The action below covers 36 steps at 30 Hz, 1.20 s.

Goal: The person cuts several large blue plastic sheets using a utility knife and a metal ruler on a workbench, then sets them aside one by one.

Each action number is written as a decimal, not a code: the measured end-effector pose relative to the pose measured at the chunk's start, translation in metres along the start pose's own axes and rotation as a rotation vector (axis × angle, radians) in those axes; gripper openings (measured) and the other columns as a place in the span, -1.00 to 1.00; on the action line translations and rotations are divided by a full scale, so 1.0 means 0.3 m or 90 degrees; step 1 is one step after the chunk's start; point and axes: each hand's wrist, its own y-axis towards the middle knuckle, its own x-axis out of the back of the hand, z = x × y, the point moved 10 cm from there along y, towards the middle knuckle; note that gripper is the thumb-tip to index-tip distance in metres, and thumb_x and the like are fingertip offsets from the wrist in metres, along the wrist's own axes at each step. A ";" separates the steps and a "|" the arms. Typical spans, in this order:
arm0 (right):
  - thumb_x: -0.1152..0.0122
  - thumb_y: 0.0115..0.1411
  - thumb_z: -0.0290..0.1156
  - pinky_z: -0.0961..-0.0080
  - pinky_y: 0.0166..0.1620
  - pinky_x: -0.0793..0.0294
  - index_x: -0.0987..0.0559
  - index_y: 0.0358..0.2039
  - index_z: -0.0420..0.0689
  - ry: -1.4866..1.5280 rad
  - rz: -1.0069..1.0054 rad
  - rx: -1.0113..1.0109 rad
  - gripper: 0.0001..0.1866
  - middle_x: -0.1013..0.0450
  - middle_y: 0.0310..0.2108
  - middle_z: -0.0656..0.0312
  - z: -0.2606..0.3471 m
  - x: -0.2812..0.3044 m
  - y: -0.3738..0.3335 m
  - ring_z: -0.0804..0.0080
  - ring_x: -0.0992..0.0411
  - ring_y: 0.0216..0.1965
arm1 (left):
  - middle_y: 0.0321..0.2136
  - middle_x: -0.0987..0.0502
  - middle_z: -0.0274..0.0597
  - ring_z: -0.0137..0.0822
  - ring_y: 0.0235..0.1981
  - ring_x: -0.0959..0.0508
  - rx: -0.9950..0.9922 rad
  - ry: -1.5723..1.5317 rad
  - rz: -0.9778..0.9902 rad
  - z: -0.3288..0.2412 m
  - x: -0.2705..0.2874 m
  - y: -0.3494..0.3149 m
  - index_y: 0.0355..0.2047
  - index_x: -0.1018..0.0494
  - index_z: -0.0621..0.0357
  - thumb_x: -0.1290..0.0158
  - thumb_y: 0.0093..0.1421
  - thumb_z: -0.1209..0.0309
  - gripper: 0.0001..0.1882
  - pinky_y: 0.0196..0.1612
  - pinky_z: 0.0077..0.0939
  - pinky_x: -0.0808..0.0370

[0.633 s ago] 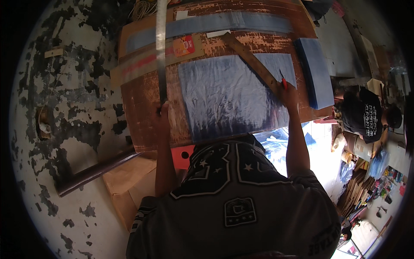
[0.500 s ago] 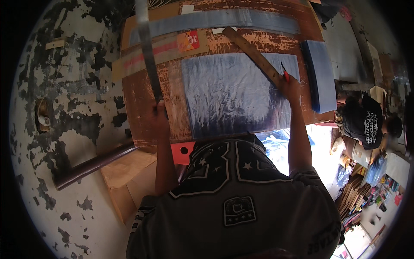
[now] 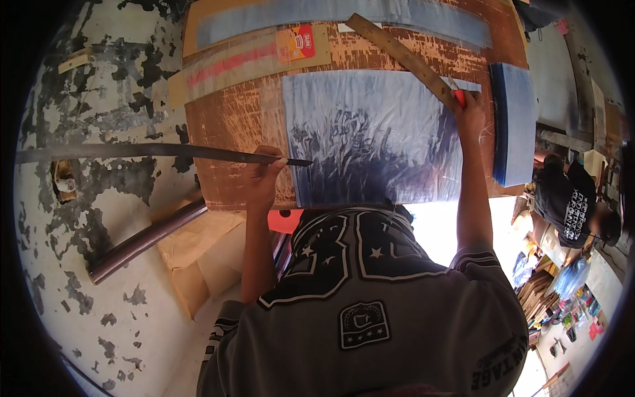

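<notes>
My left hand [image 3: 263,177] is closed on a long, narrow dark strip [image 3: 192,151]. The strip stretches left past the table's edge, and its short pointed end lies over the bluish plastic sheets [image 3: 370,132]. At the right, my right hand [image 3: 471,118] grips a red-handled cutter knife [image 3: 459,98], its pale blade end pointing away from me. The near end of a worn wooden ruler [image 3: 403,58] meets the same hand; whether the fingers hold it too is hidden. The ruler slants across the far right part of the wrinkled, shiny sheets.
Long plastic strips [image 3: 264,25] lie along the far side of the scuffed brown table [image 3: 225,126]. Nearer is a cardboard strip with a red-orange packet [image 3: 295,44]. A blue plastic stack [image 3: 512,126] stands at the right edge. Another person [image 3: 565,198] is beyond it; a peeling wall [image 3: 132,218] is left.
The dark strip has swung from pointing away from me to pointing left. My right hand has shifted slightly right and away from me, with the knife and the ruler's near end.
</notes>
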 end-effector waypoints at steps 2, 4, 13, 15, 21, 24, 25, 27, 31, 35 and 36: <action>-0.26 0.15 -0.14 0.15 -0.23 -0.51 -0.57 -0.14 0.03 0.001 -0.022 -0.016 -0.70 -0.46 -0.19 0.15 0.022 0.027 -0.009 0.02 -0.51 -0.23 | -0.30 -0.49 -0.27 -0.46 -0.24 -0.46 0.018 -0.033 0.029 0.035 -0.047 0.000 -0.29 -0.48 0.28 -0.09 0.18 0.67 -0.90 -0.13 -0.56 -0.40; -0.27 0.14 -0.14 0.14 -0.24 -0.51 -0.54 -0.12 0.03 0.019 -0.027 -0.011 -0.67 -0.45 -0.18 0.13 0.094 0.031 -0.009 0.01 -0.51 -0.24 | -0.29 -0.49 -0.26 -0.45 -0.24 -0.46 0.020 -0.063 0.031 0.068 -0.079 -0.008 -0.28 -0.48 0.30 -0.10 0.18 0.67 -0.89 -0.13 -0.56 -0.40; -0.21 0.22 -0.14 0.10 -0.09 -0.36 -0.46 -0.10 -0.11 -0.008 -0.033 0.136 -0.64 -0.42 -0.13 0.03 0.255 -0.105 0.016 -0.02 -0.39 -0.10 | -0.28 -0.54 -0.16 -0.42 -0.28 -0.49 0.087 -0.106 0.043 0.112 -0.198 -0.002 -0.30 -0.48 0.30 -0.13 0.19 0.62 -0.92 -0.16 -0.52 -0.43; -0.21 0.22 -0.15 0.11 -0.04 -0.31 -0.46 -0.07 -0.09 -0.028 -0.014 0.106 -0.64 -0.40 -0.09 0.03 0.262 -0.097 0.015 0.00 -0.35 -0.04 | -0.29 -0.54 -0.17 -0.42 -0.30 -0.50 0.083 -0.092 0.038 0.108 -0.192 -0.013 -0.30 -0.48 0.30 -0.14 0.20 0.59 -0.92 -0.17 -0.52 -0.44; -0.20 0.23 -0.18 0.12 0.00 -0.29 -0.47 0.01 -0.09 0.090 -0.129 0.122 -0.60 -0.40 -0.06 0.00 0.350 0.092 -0.058 -0.04 -0.34 -0.04 | -0.36 -0.55 -0.21 -0.42 -0.37 -0.50 0.112 -0.177 -0.027 0.171 -0.172 -0.033 -0.26 -0.50 0.27 -0.14 0.22 0.53 -0.89 -0.21 -0.53 -0.44; -0.16 0.31 -0.19 0.37 -0.12 -0.44 -0.60 -0.12 -0.17 0.511 0.128 -0.050 -0.69 -0.54 -0.25 0.16 0.460 0.076 -0.170 0.31 -0.50 -0.21 | -0.36 -0.55 -0.22 -0.42 -0.37 -0.50 0.122 -0.243 -0.041 0.219 -0.178 -0.070 -0.22 -0.51 0.26 -0.14 0.23 0.52 -0.88 -0.24 -0.54 -0.42; -0.11 0.35 -0.15 0.45 -0.09 -0.44 -0.59 -0.08 -0.18 0.580 0.277 -0.083 -0.65 -0.55 -0.22 0.18 0.514 0.031 -0.245 0.45 -0.48 -0.21 | -0.36 -0.56 -0.22 -0.43 -0.37 -0.50 0.123 -0.269 -0.038 0.233 -0.185 -0.076 -0.22 -0.51 0.26 -0.14 0.23 0.51 -0.87 -0.25 -0.55 -0.41; -0.06 0.38 -0.15 0.47 -0.02 -0.44 -0.54 0.02 -0.14 0.772 0.429 -0.061 -0.63 -0.51 -0.12 0.21 0.662 0.015 -0.397 0.46 -0.48 -0.16 | -0.35 -0.56 -0.22 -0.43 -0.37 -0.49 0.130 -0.302 -0.027 0.253 -0.202 -0.087 -0.21 -0.52 0.25 -0.14 0.24 0.49 -0.87 -0.26 -0.56 -0.40; -0.08 0.37 -0.20 0.58 -0.21 -0.48 -0.50 0.01 -0.17 0.894 0.504 -0.151 -0.66 -0.53 -0.23 0.25 0.755 0.051 -0.591 0.57 -0.49 -0.31 | -0.34 -0.58 -0.20 -0.44 -0.38 -0.48 0.165 -0.310 0.009 0.267 -0.274 -0.151 -0.19 -0.52 0.24 -0.13 0.26 0.46 -0.85 -0.27 -0.57 -0.39; -0.06 0.39 -0.23 0.57 -0.21 -0.49 -0.49 -0.13 -0.20 0.970 0.406 -0.244 -0.73 -0.52 -0.31 0.25 0.653 0.065 -0.694 0.56 -0.50 -0.33 | -0.38 -0.59 -0.23 -0.47 -0.41 -0.47 0.240 -0.263 0.081 0.316 -0.345 -0.233 -0.23 -0.54 0.25 -0.10 0.28 0.45 -0.87 -0.30 -0.59 -0.37; -0.05 0.39 -0.22 0.56 -0.21 -0.49 -0.49 -0.15 -0.20 0.991 0.385 -0.273 -0.73 -0.52 -0.32 0.25 0.608 0.073 -0.714 0.56 -0.50 -0.33 | -0.39 -0.59 -0.24 -0.48 -0.42 -0.47 0.263 -0.198 0.157 0.322 -0.378 -0.258 -0.25 -0.54 0.25 -0.10 0.29 0.44 -0.87 -0.30 -0.59 -0.37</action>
